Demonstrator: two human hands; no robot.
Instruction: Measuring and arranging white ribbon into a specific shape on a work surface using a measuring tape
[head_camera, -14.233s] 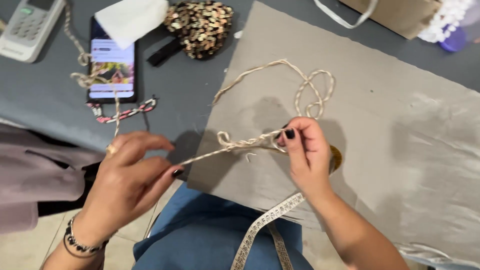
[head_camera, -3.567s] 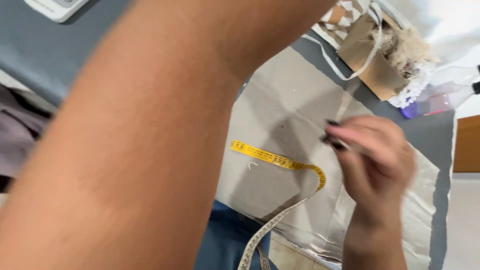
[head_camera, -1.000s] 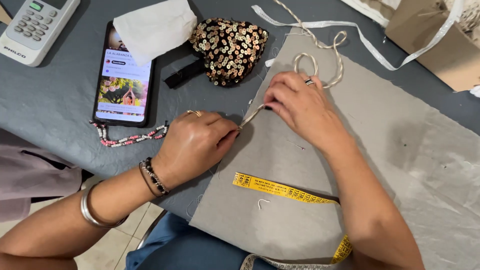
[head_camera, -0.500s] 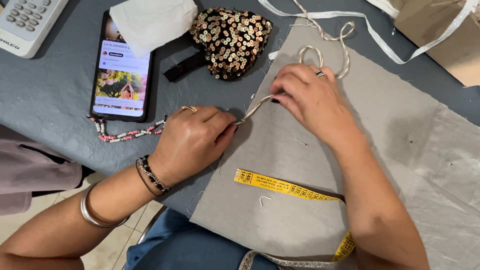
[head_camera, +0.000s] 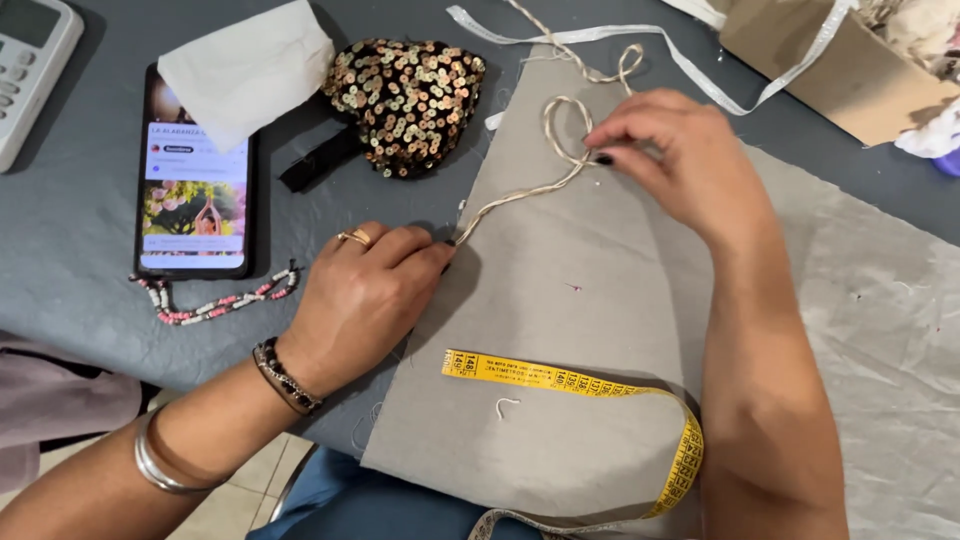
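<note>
1. I see the grey cloth (head_camera: 600, 330) spread flat over the blue-grey table (head_camera: 80, 260), its near edge hanging toward me; everything I handle lies on its upper left part
2. The yellow tape measure (head_camera: 560, 378) curves across the cloth's near part, well clear of both hands
3. The twisted cord (head_camera: 520, 195) stretches between my hands, its long axis slanting from lower left up to upper right, ending in loops beyond the cloth's top edge
4. My right hand (head_camera: 680, 160) pinches the cord at the first loop, fingertips closed on it
5. My left hand (head_camera: 365, 300) pins the cord's lower end at the cloth's left edge, fingers curled down and pressed together; this hand sits nearer the free end
</note>
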